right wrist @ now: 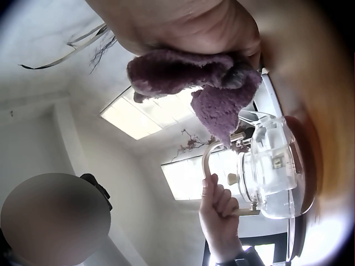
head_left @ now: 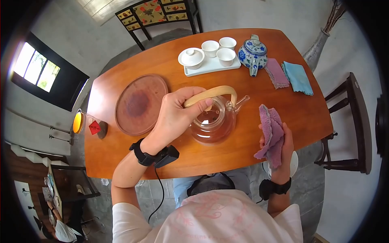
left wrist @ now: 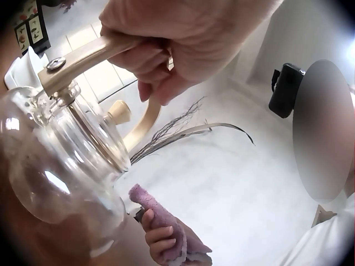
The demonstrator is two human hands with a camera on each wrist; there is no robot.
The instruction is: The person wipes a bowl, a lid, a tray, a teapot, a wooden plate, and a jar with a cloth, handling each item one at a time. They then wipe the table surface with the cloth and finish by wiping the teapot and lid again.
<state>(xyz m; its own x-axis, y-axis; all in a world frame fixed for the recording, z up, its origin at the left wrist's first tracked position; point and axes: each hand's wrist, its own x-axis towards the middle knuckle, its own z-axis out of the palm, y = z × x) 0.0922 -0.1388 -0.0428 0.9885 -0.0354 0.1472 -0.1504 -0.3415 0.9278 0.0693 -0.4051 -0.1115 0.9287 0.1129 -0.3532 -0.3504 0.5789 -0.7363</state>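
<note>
Your left grip [head_left: 176,111] is clamped round the handle [head_left: 227,90] of the glass teapot [head_left: 213,131], over the desk [head_left: 302,117]; base contact cannot be told. Left wrist view crops the teapot's side but shows your right grip [head_left: 287,154], fingers [left wrist: 161,245] curled on the purple cloth [head_left: 272,137], right of the teapot; right wrist view hides them. Polished wood surface; round tray [head_left: 139,123] left of teapot, dark chair [head_left: 363,129] far right.

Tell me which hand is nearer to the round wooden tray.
Left. The left hand grips the glass teapot by its handle, just right of the round wooden tray; the right hand holds a purple cloth farther right, beyond the teapot.
</note>
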